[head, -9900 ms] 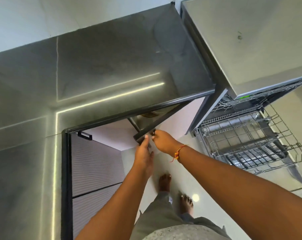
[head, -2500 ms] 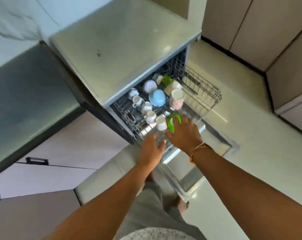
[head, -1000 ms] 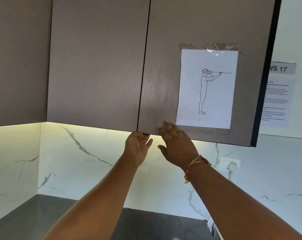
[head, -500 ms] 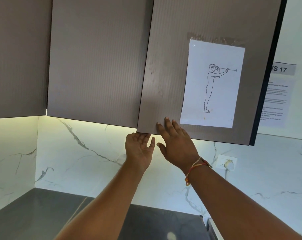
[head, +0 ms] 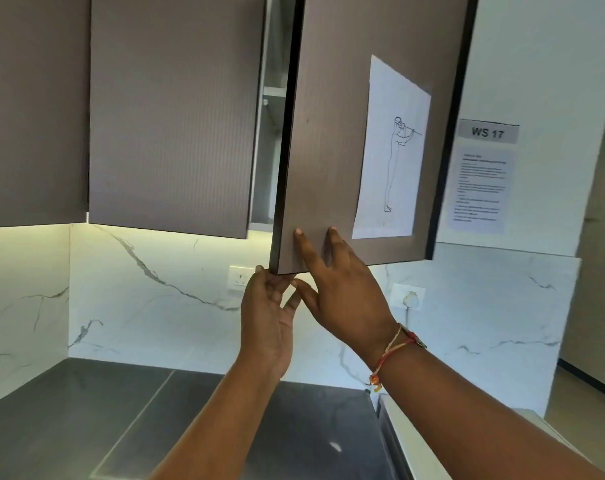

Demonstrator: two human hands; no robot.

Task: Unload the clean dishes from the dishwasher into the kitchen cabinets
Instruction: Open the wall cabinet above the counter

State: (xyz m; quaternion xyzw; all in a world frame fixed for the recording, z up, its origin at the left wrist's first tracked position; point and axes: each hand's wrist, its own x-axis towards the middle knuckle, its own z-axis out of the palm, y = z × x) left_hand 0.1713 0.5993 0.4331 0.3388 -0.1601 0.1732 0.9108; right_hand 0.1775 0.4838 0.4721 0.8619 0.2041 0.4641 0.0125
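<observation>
A shelf (head: 275, 91) now shows: the cabinet door (head: 328, 133), shut a second ago, stands ajar. Left hand (head: 266, 313) touches its lower corner, fingers uncurled; right hand (head: 342, 299) presses flat on its face. Dishes are out of view and none is held, so storage is only now being opened.

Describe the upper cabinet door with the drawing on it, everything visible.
The cabinet door is a flat brown panel with fine vertical ribbing and a dark edge, matte like laminate. It stands partly open, hinged at its right, and a pale shelf shows through the gap. A white sheet of paper with a line-drawn standing figure is stuck on its front. The right hand lays straight fingers on its lower front. The left hand touches its lower left corner from below.
</observation>
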